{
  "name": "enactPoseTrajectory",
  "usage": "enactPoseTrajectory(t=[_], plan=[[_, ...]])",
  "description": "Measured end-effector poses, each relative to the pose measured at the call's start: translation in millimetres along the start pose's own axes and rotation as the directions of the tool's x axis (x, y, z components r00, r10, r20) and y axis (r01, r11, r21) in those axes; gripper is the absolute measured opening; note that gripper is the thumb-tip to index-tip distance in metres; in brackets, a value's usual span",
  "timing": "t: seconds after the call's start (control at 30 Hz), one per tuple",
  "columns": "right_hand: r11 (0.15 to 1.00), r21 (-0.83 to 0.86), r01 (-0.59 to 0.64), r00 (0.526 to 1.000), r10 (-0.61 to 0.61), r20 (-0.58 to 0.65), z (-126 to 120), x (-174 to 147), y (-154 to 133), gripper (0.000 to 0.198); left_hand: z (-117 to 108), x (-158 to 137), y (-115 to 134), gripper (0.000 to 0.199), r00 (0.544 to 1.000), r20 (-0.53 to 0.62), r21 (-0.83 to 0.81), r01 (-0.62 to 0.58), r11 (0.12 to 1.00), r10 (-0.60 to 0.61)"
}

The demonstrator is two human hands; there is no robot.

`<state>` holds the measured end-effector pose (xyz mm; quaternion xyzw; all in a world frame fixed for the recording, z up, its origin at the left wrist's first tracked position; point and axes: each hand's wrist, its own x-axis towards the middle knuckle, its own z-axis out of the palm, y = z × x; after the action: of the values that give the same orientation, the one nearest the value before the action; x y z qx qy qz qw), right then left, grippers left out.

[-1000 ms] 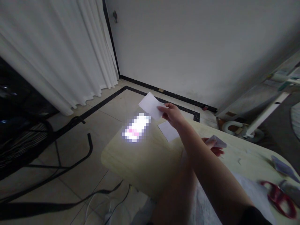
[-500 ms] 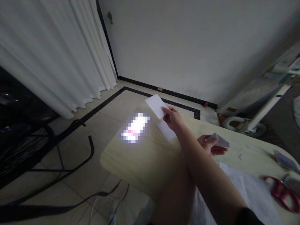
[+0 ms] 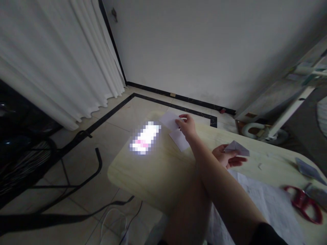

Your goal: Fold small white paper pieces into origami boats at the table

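Note:
My arms cross over the pale wooden table [image 3: 143, 173]. Reaching to the left, my right hand [image 3: 188, 128] pinches the right edge of a white paper sheet [image 3: 168, 119], held low near the table's far edge. Another white paper piece [image 3: 180, 141] lies just below that hand, partly hidden by my wrist. My left hand [image 3: 226, 157], under the right forearm, grips a folded piece of paper [image 3: 237, 148] with creases meeting at a point; its lower fingers stretch out to the right.
A pixelated bright screen [image 3: 145, 137] lies on the table's left end. Red-handled scissors [image 3: 304, 203] and a grey packet-like item [image 3: 309, 169] are at the right. A wrinkled whitish sheet [image 3: 268, 204] spreads near me. A black metal frame [image 3: 98, 163] stands on the floor at left.
My right hand has lowered the paper sheet toward the table, and the sheet now lies flatter. The left hand still holds the folded paper, turned slightly. The view has shifted a little.

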<state>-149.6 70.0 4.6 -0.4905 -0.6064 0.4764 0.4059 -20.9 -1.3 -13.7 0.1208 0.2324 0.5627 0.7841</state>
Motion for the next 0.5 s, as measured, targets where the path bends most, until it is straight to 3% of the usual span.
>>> enactPoseTrajectory(t=[0.2,0.5], plan=[[0.915,-0.388,0.114,0.993,-0.121,0.006,-5.2,-5.2,6.5,0.032,0.2,-1.1,0.2,0.011,0.999,0.000,-0.023,0.033,0.999,-0.033],[0.941,-0.311,0.135,0.990,-0.141,0.003,-7.0,-8.0,3.9,0.039,5.2,-6.9,2.6,0.012,1.000,-0.012,-0.052,0.010,0.999,-0.011]])
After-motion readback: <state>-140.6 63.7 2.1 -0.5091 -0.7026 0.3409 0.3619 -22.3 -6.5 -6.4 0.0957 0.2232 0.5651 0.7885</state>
